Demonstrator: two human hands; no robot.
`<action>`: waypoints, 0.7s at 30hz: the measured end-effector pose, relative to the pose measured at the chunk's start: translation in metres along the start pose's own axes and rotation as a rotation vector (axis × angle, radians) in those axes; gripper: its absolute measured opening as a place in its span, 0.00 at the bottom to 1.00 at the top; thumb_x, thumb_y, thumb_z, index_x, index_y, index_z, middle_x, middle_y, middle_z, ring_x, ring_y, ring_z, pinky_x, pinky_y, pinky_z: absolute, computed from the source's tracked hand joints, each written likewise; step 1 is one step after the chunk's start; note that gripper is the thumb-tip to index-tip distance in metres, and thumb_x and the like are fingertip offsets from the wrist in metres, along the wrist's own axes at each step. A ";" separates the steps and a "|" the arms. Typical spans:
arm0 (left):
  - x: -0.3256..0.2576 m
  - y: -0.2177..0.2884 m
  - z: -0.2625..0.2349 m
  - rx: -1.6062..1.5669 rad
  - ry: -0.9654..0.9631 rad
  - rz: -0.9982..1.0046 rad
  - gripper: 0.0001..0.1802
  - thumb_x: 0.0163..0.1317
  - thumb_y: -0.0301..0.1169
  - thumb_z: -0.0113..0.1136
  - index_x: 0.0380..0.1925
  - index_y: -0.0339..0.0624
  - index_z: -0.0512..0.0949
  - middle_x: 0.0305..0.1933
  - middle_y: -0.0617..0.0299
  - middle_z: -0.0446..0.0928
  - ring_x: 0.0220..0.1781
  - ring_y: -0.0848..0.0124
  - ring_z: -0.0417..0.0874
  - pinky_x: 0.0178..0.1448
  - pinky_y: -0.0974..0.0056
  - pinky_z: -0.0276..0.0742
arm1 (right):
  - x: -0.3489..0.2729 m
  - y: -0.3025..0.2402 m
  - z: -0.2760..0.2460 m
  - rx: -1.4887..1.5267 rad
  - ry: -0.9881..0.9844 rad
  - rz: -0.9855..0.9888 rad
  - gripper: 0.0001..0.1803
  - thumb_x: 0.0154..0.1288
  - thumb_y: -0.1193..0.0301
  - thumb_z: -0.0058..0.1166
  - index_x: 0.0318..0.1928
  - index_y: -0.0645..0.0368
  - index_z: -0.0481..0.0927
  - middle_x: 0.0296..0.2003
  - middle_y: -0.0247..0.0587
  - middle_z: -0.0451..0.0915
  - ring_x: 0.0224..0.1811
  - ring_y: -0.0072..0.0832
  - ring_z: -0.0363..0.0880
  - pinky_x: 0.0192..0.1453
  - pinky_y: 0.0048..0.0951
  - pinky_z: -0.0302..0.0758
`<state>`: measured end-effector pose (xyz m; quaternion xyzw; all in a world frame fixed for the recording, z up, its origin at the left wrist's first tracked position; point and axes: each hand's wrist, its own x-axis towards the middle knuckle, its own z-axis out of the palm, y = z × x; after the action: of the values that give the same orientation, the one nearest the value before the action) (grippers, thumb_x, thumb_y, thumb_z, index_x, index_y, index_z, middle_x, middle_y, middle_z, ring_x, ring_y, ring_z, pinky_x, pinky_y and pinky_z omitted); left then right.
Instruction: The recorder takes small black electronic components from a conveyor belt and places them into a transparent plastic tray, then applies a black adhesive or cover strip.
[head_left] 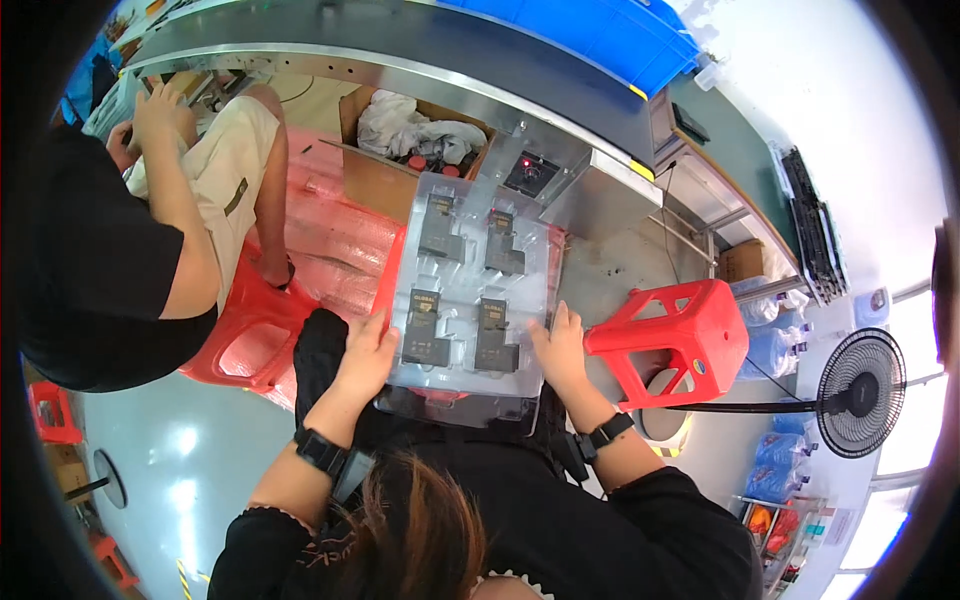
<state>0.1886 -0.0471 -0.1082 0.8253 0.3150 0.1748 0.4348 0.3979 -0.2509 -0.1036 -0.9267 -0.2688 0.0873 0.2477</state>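
Observation:
A translucent plastic tray [468,280] stretches out in front of me, above my lap. In its moulded pockets sit several flat, black, L-shaped batteries [424,338] with gold print, arranged in two columns. My left hand [366,356] grips the tray's left edge near its close end, thumb at the rim. On the opposite edge, my right hand [560,350] holds the tray, with its fingertips pointing forward. The undersides of both hands' grip are hidden. A darker plastic edge [490,412] shows beneath the tray's near end. Black bands circle both my wrists.
A conveyor [400,50] with a metal frame crosses ahead, carrying a blue bin [590,35]. Beneath it stands a cardboard box [385,185] with cloths. A person [110,240] sits close at left. A red stool [690,335] and a fan [860,392] stand at right.

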 end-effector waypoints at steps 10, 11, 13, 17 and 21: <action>0.041 0.016 0.014 -0.181 -0.143 -0.253 0.21 0.66 0.35 0.37 0.52 0.32 0.66 0.47 0.39 0.71 0.52 0.50 0.71 0.58 0.60 0.64 | 0.056 -0.001 0.021 1.103 -0.192 0.143 0.33 0.63 0.62 0.50 0.63 0.64 0.57 0.57 0.48 0.66 0.59 0.33 0.64 0.62 0.30 0.59; 0.041 0.011 0.018 -0.217 -0.120 -0.258 0.21 0.66 0.36 0.37 0.52 0.32 0.67 0.46 0.40 0.72 0.51 0.50 0.72 0.56 0.60 0.65 | 0.055 -0.001 0.023 1.119 -0.182 0.160 0.33 0.63 0.62 0.50 0.63 0.64 0.57 0.57 0.48 0.66 0.59 0.33 0.64 0.62 0.30 0.59; 0.040 0.003 0.023 -0.293 -0.069 -0.268 0.23 0.67 0.40 0.37 0.50 0.32 0.68 0.44 0.41 0.74 0.48 0.52 0.74 0.52 0.60 0.67 | 0.053 0.001 0.028 1.289 -0.168 0.173 0.33 0.62 0.62 0.51 0.63 0.64 0.56 0.57 0.45 0.66 0.59 0.30 0.62 0.63 0.29 0.57; 0.038 0.016 0.014 -0.168 -0.141 -0.301 0.25 0.67 0.44 0.40 0.49 0.31 0.69 0.43 0.42 0.75 0.47 0.54 0.75 0.52 0.60 0.67 | 0.043 0.007 0.031 1.307 -0.220 0.188 0.33 0.63 0.62 0.50 0.63 0.65 0.56 0.57 0.46 0.65 0.60 0.30 0.62 0.63 0.29 0.56; 0.005 -0.001 0.010 -0.317 -0.185 -0.360 0.23 0.68 0.43 0.41 0.50 0.33 0.69 0.46 0.59 0.73 0.48 0.74 0.71 0.55 0.69 0.65 | 0.010 0.008 0.037 1.246 -0.179 0.129 0.32 0.63 0.64 0.50 0.63 0.65 0.56 0.56 0.46 0.66 0.59 0.30 0.63 0.63 0.30 0.57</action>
<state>0.1974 -0.0488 -0.1146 0.6900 0.3843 0.0658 0.6098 0.3988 -0.2364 -0.1400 -0.6119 -0.1309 0.3191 0.7118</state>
